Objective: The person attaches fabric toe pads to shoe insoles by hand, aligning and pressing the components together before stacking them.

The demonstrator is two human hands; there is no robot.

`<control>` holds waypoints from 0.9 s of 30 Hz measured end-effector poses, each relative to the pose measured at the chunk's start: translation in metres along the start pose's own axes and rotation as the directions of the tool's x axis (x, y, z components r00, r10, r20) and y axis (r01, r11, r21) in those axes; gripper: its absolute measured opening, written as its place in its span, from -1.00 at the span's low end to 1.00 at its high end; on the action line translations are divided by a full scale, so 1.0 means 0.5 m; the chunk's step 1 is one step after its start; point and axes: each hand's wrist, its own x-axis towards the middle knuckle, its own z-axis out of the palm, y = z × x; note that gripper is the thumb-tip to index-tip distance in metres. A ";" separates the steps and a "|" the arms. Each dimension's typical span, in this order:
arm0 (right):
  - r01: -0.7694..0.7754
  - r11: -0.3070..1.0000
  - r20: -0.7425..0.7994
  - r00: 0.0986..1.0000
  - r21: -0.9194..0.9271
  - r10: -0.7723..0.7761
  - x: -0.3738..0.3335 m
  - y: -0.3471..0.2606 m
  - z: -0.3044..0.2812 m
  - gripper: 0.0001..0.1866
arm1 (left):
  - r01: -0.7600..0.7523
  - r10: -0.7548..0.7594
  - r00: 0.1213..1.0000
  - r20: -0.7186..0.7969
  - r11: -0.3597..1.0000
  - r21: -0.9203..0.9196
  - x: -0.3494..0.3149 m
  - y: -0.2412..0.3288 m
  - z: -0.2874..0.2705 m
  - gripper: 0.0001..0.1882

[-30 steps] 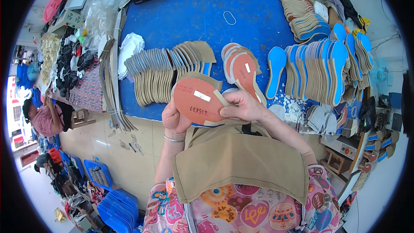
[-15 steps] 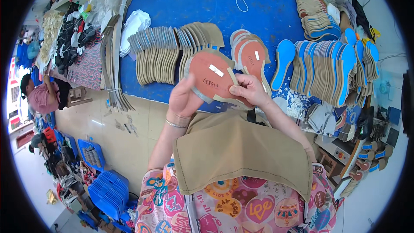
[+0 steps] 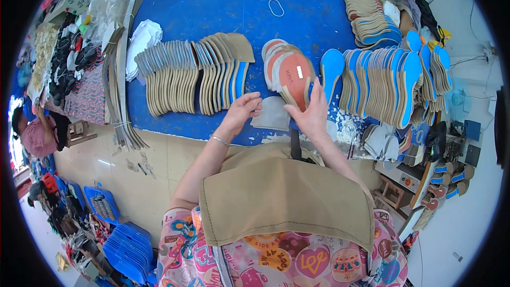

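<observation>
A reddish-brown insole (image 3: 295, 72) with a white label and tan edging lies on top of a small pile of similar insoles (image 3: 272, 68). My right hand (image 3: 313, 116) is at its narrow near end, thumb on one side and stretched fingers on the other, touching its edges. To the left, my left hand (image 3: 243, 112) hovers over the table edge with fingers curled in and nothing visible in them. Between the hands lies a flat grey piece (image 3: 272, 114) of sheet material. A blue-topped insole (image 3: 331, 69) lies just right of the pile.
Long rows of tan-edged insoles (image 3: 170, 82) stand at left on the blue table (image 3: 228, 5); more blue-topped insoles (image 3: 380, 82) stand at right. A white loop (image 3: 276, 7) lies farther back. Bundled grey strips (image 3: 114, 74) hang over the left edge. Blue crates (image 3: 127, 250) stand on the floor.
The insole that both hands held up has gone down onto the reddish pile. My left hand has let go and curled; my right hand has moved forward with the insole and loosened its pinch.
</observation>
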 end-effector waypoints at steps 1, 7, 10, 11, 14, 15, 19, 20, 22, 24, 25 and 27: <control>-0.001 1.000 -0.003 1.000 -0.005 0.001 -0.009 0.004 0.013 0.05 | 0.003 -0.003 1.000 -0.022 1.000 0.018 0.020 -0.016 0.009 -0.55; -0.282 0.952 0.163 0.951 0.121 0.261 0.016 0.042 0.041 0.06 | -0.015 0.017 0.994 -0.105 1.000 0.019 0.118 -0.048 0.050 -0.42; -0.300 0.899 0.206 0.948 0.319 0.243 0.025 0.105 0.029 -0.04 | -0.030 0.030 1.000 -0.008 0.994 -0.102 0.138 -0.029 0.085 -0.45; -0.334 0.820 0.279 0.934 0.465 0.222 0.030 0.121 0.031 -0.09 | -0.024 0.024 1.000 -0.009 0.995 -0.101 0.152 -0.034 0.087 -0.45; -0.400 0.723 0.376 0.903 0.563 0.207 0.048 0.156 0.033 -0.07 | -0.020 0.043 0.996 0.075 0.958 -0.285 0.194 -0.051 0.082 -0.49; -0.470 0.631 0.459 0.866 0.617 0.196 0.056 0.164 0.030 -0.01 | 0.026 0.029 0.985 0.172 0.951 -0.307 0.203 -0.052 0.074 -0.50; -0.488 0.533 0.454 0.867 0.691 0.205 0.074 0.190 0.007 -0.05 | 0.020 0.033 0.964 0.265 0.981 -0.195 0.211 -0.011 0.098 -0.42; -0.514 0.480 0.464 0.856 0.711 0.229 0.080 0.196 0.001 -0.08 | 0.029 0.025 0.963 0.269 0.981 -0.192 0.214 -0.006 0.107 -0.42; -0.557 0.384 0.487 0.831 0.736 0.270 0.098 0.203 -0.015 -0.17 | -0.020 0.075 0.970 0.230 0.972 -0.233 0.228 -0.003 0.133 -0.26; -0.587 0.350 0.514 0.809 0.730 0.285 0.113 0.225 -0.020 -0.18 | -0.019 0.075 0.973 0.220 0.969 -0.246 0.248 -0.007 0.157 -0.21; -0.613 0.319 0.541 0.789 0.723 0.292 0.118 0.234 -0.020 -0.20 | -0.026 0.082 0.976 0.203 0.965 -0.262 0.258 -0.008 0.169 -0.16; -0.626 0.270 0.550 0.776 0.732 0.310 0.121 0.246 -0.016 -0.21 | -0.048 0.088 0.985 0.148 0.966 -0.255 0.258 0.005 0.190 -0.15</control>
